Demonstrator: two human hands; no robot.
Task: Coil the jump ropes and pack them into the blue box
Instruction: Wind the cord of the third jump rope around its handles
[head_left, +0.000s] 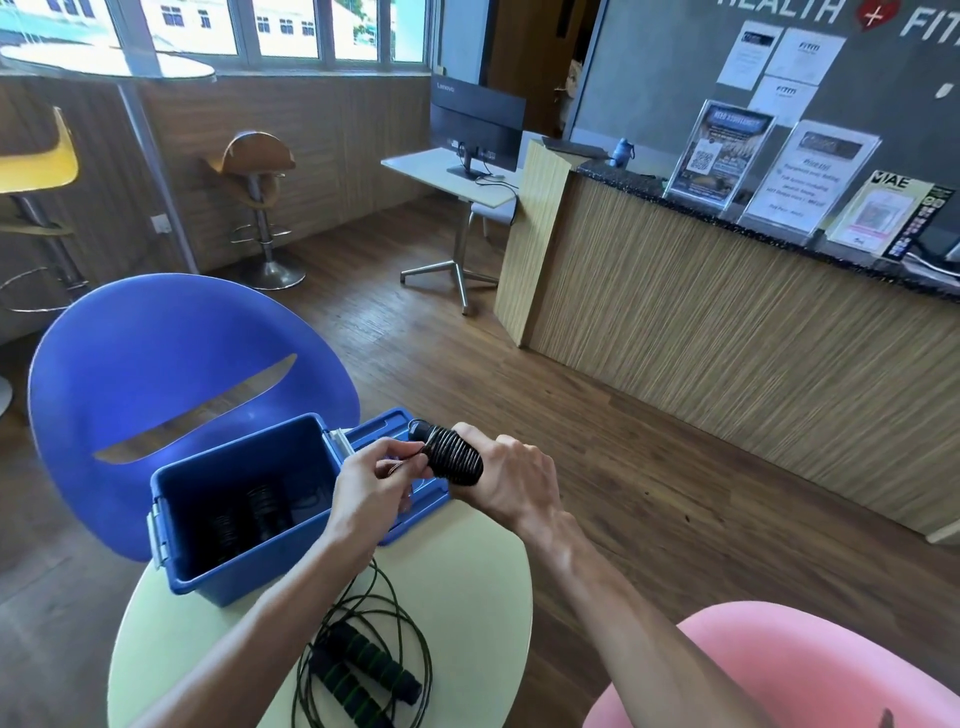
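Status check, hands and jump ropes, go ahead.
Right hand gripping coiled rope bundle; left hand pinching its loose end. Blue box open, coils inside. Second rope uncoiled on table. Nothing blocking.

A black jump rope (453, 453), its cord wound in tight turns around its handles, is held above the open blue box (244, 506), whose lid (387, 434) lies folded back. Two coiled black ropes (249, 517) rest inside the box. A third rope (363, 660), green-and-black foam handles side by side, lies loosely looped just beside the box.
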